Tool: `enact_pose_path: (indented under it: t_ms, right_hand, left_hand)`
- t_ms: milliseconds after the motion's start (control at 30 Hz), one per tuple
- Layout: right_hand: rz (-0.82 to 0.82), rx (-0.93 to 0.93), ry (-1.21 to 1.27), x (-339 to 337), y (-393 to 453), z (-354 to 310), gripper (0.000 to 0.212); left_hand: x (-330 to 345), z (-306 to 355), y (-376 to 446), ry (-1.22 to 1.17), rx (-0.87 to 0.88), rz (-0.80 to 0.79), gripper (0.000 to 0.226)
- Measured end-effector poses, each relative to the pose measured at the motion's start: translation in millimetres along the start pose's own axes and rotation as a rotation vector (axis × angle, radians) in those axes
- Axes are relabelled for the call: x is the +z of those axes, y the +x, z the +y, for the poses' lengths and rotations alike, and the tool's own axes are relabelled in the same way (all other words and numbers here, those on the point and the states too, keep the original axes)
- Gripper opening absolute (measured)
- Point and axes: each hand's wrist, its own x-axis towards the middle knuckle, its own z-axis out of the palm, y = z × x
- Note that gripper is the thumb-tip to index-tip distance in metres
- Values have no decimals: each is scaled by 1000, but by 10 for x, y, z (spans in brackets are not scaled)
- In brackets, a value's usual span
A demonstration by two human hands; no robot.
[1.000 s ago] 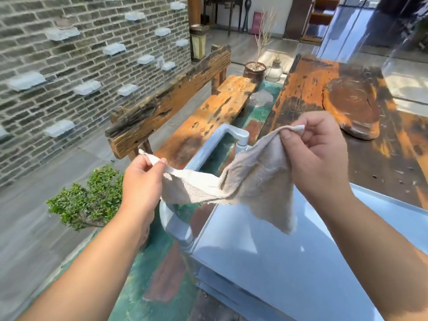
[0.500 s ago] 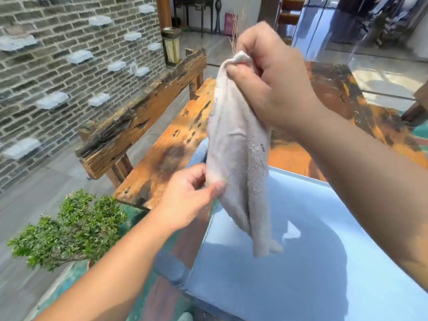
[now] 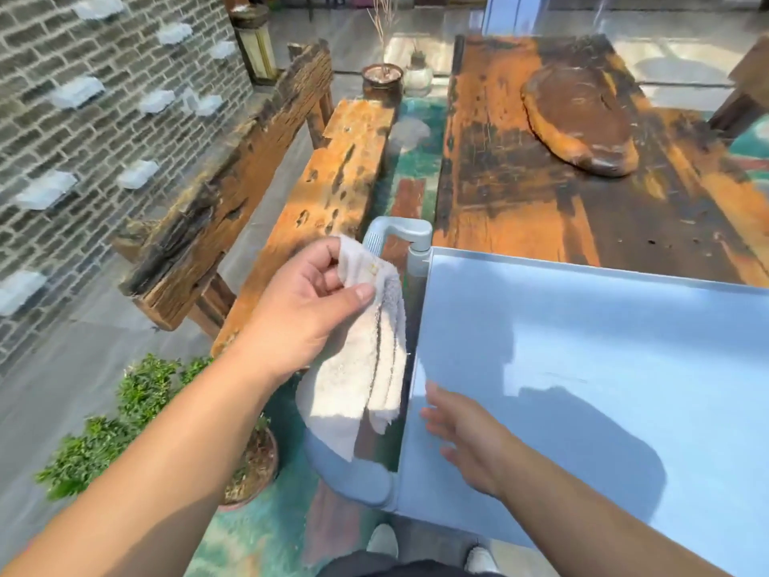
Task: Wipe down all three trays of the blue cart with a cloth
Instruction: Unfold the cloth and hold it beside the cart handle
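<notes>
Passed to the left hand [image 3: 306,314], which pinches it, cloth [image 3: 362,368] hangs beside cart handle [image 3: 397,233]; right hand [image 3: 462,439] loose.

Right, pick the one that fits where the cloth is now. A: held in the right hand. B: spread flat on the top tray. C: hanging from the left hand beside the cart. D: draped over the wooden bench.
C: the left hand pinches the cloth, which hangs beside the cart's top tray, while the right hand lies open over the tray.

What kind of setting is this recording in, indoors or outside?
Probably an outdoor courtyard or patio in direct sun. A grey brick wall, a weathered wooden bench, a rustic wooden table and a potted shrub on paved ground surround the blue cart.
</notes>
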Motion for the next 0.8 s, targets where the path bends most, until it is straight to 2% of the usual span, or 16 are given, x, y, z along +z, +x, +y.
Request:
enact_pose_path:
  t_ms: [67, 167, 233, 267, 333, 433, 500, 533, 567, 700, 800]
  right_hand:
    - [-141, 41, 172, 212, 92, 33, 37]
    - [-140, -63, 272, 442, 224, -156, 30]
    - [-59, -105, 215, 538, 255, -261, 36]
    - [33, -127, 176, 566, 250, -272, 40]
    - [175, -230, 117, 586, 241, -218, 35]
    - [37, -413, -142, 694, 199, -163, 27]
    - [78, -474, -277, 766, 213, -194, 15]
    - [120, -495, -254, 790, 208, -233, 7]
    - [162, -525, -219, 775, 223, -255, 13]
    - [259, -683, -176, 455, 21, -481, 24]
    - [244, -797, -192, 97, -265, -768, 11]
  left_hand:
    - [-118, -3, -29, 47, -4, -20, 22]
    - [-290, -10, -68, 106, -6, -21, 18]
    - [-388, -4, -71, 138, 10, -14, 20]
    - [-424, 2, -69, 142, 16, -17, 21]
    - [-476, 13, -69, 145, 21, -28, 25]
    - [-531, 25, -77, 117, 21, -78, 25]
    - [-553, 36, -79, 96, 19, -96, 26]
    - [-581, 44, -74, 95, 22, -98, 26]
    - [-618, 56, -66, 111, 31, -85, 25]
    - [-937, 60, -22, 406, 97, 173, 13]
    - [-1173, 40, -46, 667, 201, 321, 14]
